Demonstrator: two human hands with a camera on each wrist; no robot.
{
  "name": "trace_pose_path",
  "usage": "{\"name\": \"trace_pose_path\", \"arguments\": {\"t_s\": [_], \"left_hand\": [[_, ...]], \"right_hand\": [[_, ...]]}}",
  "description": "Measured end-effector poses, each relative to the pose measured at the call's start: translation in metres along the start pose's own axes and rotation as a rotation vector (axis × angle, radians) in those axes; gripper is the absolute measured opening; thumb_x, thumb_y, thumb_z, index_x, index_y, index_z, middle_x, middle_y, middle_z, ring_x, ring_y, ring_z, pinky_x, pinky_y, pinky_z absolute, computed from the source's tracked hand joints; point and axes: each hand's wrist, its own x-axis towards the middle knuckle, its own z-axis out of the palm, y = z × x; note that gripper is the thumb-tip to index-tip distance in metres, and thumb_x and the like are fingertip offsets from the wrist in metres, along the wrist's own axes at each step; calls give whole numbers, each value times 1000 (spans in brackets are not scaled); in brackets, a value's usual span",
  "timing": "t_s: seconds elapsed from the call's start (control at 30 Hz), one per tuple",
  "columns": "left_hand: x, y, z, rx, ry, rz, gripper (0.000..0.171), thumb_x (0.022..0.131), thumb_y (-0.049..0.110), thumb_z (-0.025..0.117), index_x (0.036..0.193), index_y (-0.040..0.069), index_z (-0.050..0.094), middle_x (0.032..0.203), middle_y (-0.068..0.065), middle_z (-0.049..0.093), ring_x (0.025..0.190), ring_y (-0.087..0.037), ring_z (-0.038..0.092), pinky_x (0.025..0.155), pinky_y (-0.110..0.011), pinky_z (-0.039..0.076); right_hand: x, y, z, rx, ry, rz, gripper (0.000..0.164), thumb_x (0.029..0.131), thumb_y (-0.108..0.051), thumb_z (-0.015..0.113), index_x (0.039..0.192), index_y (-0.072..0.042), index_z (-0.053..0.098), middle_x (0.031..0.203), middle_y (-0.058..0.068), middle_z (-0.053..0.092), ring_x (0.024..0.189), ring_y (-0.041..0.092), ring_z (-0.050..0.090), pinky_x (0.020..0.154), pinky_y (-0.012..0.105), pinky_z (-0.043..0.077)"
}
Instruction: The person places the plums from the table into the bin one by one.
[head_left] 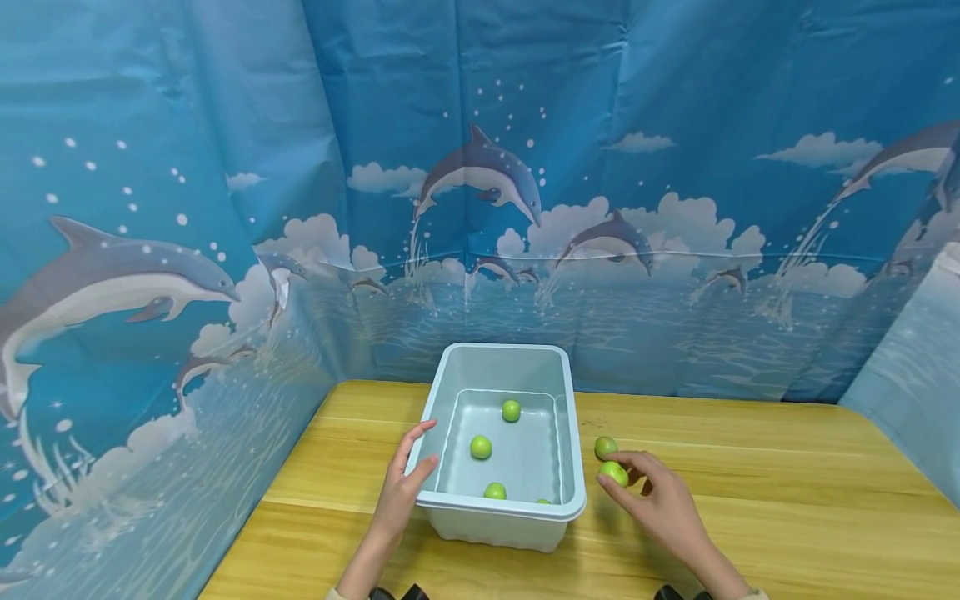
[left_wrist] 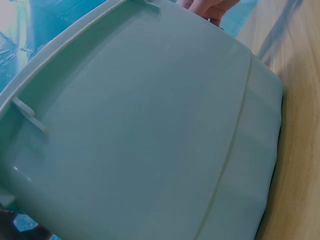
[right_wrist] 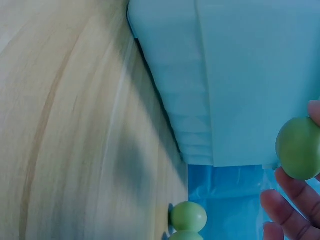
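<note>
A pale blue-grey plastic bin [head_left: 498, 523] stands on the wooden table in the head view. My left hand [head_left: 405, 479] holds its left rim, the thumb lying over the edge. Inside the bin lie several small round green fruits [head_left: 481, 447], spread over its floor. To the right of the bin, my right hand [head_left: 651, 498] pinches another green fruit [right_wrist: 299, 148] between thumb and fingers. Beyond that hand, a green fruit [head_left: 606, 447] rests on the table; the right wrist view shows two fruits [right_wrist: 188, 217] there, close together. The bin's outer wall [left_wrist: 145, 110] fills most of the left wrist view.
Behind and beside the table [head_left: 765, 492] hangs a blue curtain [head_left: 660, 100] printed with dolphins and clouds. The bin's far end stands close to the curtain. Bare wood shows on both sides of the bin.
</note>
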Motion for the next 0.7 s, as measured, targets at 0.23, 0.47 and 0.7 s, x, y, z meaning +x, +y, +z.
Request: {"name": "trace_pose_path", "arguments": {"t_s": [0.23,0.47,0.7], "left_hand": [[-1,-1,0,-1,10,-20,44,94,18,55,137,15,46,149,-11,31,138,-30,20,106,-59,12],[0,-2,0,-9,11,-30,44,94,20,56,136,16,47,149,-9,31,139,-29,19,106,-58,11],[0,-2,-1,-14,9,-25,43,94,20,56,136,16,47,148,-10,32,138,-28,19,107,-57,12]], "right_hand": [[1,-3,-2,9,32,-32,26,82,-31,75,106,-23,68,88,-14,58,75,8,52,60,26,43],[1,-9,-4,28,63,-69,26,82,-26,76,106,-23,68,89,-14,58,73,7,52,59,25,44],[1,-13,-5,33,82,-90,28,81,-24,77,107,-24,68,91,-14,59,72,9,54,58,25,44]]}}
